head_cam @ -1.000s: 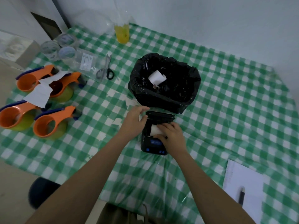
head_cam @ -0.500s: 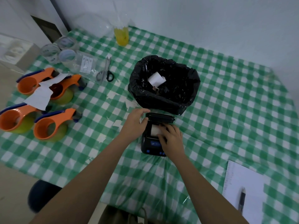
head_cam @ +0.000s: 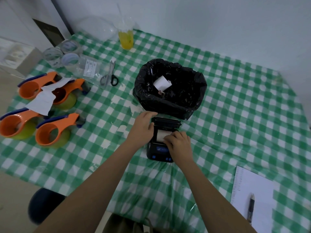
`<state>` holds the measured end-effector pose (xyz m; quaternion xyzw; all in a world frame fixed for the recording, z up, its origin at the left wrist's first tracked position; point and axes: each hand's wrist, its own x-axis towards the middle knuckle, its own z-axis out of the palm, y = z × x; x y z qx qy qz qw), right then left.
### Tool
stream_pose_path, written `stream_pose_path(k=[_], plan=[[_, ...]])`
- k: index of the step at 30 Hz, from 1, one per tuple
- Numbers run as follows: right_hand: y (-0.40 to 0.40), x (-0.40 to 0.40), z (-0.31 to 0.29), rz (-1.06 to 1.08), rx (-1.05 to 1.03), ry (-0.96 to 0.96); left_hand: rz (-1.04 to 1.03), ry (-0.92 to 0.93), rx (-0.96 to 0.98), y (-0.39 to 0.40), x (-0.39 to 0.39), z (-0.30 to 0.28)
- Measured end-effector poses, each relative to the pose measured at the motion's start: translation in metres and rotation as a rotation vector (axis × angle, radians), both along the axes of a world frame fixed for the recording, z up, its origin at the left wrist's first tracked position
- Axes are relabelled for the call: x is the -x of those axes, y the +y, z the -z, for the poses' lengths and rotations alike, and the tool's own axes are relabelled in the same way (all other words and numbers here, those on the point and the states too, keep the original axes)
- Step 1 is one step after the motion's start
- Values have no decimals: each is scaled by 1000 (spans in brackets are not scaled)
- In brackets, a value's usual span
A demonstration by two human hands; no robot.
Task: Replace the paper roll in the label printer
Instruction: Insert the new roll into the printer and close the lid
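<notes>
The white paper roll (head_cam: 161,135) lies in the open bay of the label printer (head_cam: 159,148), its axis running left to right, directly under the right hand (head_cam: 178,144), whose curled fingertips apparently press it, while the spread left hand (head_cam: 143,126) braces the printer's left side.

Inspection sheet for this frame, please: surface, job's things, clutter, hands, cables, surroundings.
Surface: table under a green checked plastic cloth.
Job's things: printer, lid open, white roll in its bay; used paper in the black-lined bin behind it.
Clutter: four orange tape dispensers, scissors, tape rolls, yellow drink, notepad with pen.
Hands: left hand braces the printer's left side; right hand has fingers on the roll.
Cables: nothing seen.
Surroundings: white wall, dark stool below the table edge.
</notes>
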<state>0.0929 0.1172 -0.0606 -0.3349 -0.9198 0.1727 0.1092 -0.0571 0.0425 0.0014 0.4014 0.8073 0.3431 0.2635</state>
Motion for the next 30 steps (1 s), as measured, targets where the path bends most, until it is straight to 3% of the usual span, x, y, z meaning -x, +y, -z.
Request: stream_pose_path(k=[5,10,30], plan=[[-1,1,-4,30,158,18,121,108,79,4,-1,5],[-4,-1,-4,27,162,50,170,166,140,6,-1,6],[-16,-10,-15,66,124,99,183,206,83,-25,-14,14]])
